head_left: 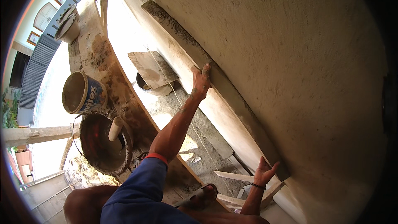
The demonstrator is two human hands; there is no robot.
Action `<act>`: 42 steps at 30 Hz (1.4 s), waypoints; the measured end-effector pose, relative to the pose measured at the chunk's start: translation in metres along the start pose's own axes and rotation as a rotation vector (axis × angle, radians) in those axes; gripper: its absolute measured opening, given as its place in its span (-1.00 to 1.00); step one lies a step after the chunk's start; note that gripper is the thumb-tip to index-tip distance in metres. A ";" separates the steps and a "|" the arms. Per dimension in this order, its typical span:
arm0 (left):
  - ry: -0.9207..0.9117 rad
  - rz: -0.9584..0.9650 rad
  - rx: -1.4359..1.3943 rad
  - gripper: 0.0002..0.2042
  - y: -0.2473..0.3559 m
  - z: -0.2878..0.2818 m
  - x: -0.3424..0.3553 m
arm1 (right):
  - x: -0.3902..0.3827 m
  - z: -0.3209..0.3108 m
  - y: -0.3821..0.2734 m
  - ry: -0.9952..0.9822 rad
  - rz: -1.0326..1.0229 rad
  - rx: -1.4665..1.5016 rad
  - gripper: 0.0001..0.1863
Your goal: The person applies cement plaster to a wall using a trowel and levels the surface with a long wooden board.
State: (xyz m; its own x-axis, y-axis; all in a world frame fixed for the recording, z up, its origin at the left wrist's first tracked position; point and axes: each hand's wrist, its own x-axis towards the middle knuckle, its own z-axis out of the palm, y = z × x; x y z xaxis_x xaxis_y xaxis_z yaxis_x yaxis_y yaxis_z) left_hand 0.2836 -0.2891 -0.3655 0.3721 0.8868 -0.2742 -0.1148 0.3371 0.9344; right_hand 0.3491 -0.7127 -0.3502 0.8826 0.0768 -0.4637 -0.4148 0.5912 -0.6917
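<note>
A long straightedge board (230,93), coated with grey mortar, lies diagonally against the rough plastered wall (315,58). My left hand (201,81) grips the board near its middle, fingers wrapped at its edge, the forearm speckled with mortar. My right hand (265,172) is at the board's lower end, thumb and fingers bent round its edge. Below me is a wooden plank (124,95) with my sandaled foot (207,195) on it.
On the plank stand a white bucket (74,92), a dark mortar bucket (99,149) with a pale handled tool and stacked containers (66,27). Below are a board (147,68) over another bucket, a taut string and wooden braces (232,176). A grey fence (37,72) runs beyond.
</note>
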 end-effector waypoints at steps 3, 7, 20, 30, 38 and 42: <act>-0.022 -0.021 -0.060 -0.37 -0.017 0.008 -0.013 | 0.015 -0.028 -0.007 0.031 -0.021 0.000 -0.43; -0.065 -0.132 -0.022 -0.46 -0.062 0.019 -0.040 | 0.041 -0.085 -0.012 0.101 -0.011 0.033 -0.42; -0.045 0.012 -0.243 -0.45 -0.007 0.026 -0.041 | 0.011 -0.041 -0.029 0.053 -0.012 0.021 -0.47; 0.166 0.322 0.094 -0.48 0.178 0.035 -0.012 | -0.046 0.065 -0.065 -0.209 0.102 0.034 -0.51; 0.222 0.178 0.234 -0.49 0.160 0.036 -0.023 | -0.040 0.056 -0.056 -0.162 0.010 -0.001 -0.53; 0.190 0.008 0.228 -0.43 0.063 0.020 -0.005 | -0.024 0.028 -0.043 -0.098 0.023 -0.064 -0.51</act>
State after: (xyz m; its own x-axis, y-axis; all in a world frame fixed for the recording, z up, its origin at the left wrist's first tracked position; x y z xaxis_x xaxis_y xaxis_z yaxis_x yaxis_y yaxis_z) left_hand 0.2927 -0.2786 -0.3005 0.1904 0.9396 -0.2845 0.1005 0.2696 0.9577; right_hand 0.3516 -0.7172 -0.2936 0.8887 0.1701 -0.4257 -0.4459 0.5361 -0.7168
